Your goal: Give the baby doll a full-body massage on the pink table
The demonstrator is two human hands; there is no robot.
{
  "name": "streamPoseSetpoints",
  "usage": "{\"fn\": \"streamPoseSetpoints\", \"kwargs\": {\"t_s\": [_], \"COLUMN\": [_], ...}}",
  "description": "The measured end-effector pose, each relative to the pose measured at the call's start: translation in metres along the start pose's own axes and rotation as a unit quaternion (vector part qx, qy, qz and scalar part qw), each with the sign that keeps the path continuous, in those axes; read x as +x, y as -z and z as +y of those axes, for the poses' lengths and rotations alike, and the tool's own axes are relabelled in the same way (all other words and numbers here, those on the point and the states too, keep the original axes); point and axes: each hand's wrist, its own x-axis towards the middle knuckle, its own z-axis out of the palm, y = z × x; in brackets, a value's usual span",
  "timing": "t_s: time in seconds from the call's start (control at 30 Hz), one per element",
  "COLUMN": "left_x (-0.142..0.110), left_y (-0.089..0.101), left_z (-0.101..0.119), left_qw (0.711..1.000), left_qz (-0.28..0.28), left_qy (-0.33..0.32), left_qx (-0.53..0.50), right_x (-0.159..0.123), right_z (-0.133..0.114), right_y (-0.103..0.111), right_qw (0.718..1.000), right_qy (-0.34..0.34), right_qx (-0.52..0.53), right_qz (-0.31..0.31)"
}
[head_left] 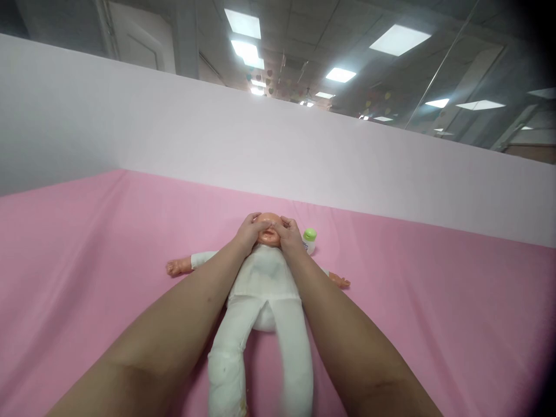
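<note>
A baby doll (266, 275) with a white cloth body lies on its back, arms spread to the sides and legs toward me. My left hand (249, 233) cups the left side of the doll's head, fingers curved around it and thumb laid across the face. On the other side my right hand (290, 234) mirrors it, its thumb meeting the left one near the middle of the face. The thumbs cover the upper face, while the mouth shows below them. My forearms partly hide the doll's arms.
A small clear bottle with a green cap (310, 235) stands just right of my right hand. Pink sheeting (412, 301) with some creases lies under the doll. Behind it runs a low white wall (269, 145), with glass and lit ceiling panels above.
</note>
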Motion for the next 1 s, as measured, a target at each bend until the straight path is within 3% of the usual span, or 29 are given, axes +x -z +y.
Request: {"fn": "streamPoseSetpoints", "kwargs": {"t_s": [0.3,0.63,0.87,1.0], "left_x": [0.009,-0.009,-0.013,-0.006], "left_y": [-0.005,0.004,0.004,0.001], "left_z": [-0.001,0.016,0.016,0.01], "left_qw": [0.999,0.994,0.995,0.998], "left_qz": [0.028,-0.004,-0.031,-0.033], "left_qy": [0.011,0.078,0.058,0.041], "left_qx": [0.031,-0.077,-0.075,-0.029], "right_x": [0.0,-0.005,-0.008,-0.009], "right_z": [0.001,0.001,-0.004,-0.006], "right_y": [-0.002,0.007,0.012,0.004], "right_qw": [1.0,0.993,0.986,0.991], "right_qy": [0.013,-0.029,-0.047,-0.031], "right_qx": [0.009,0.105,0.127,0.093], "right_qz": [0.023,-0.053,-0.1,-0.086]}}
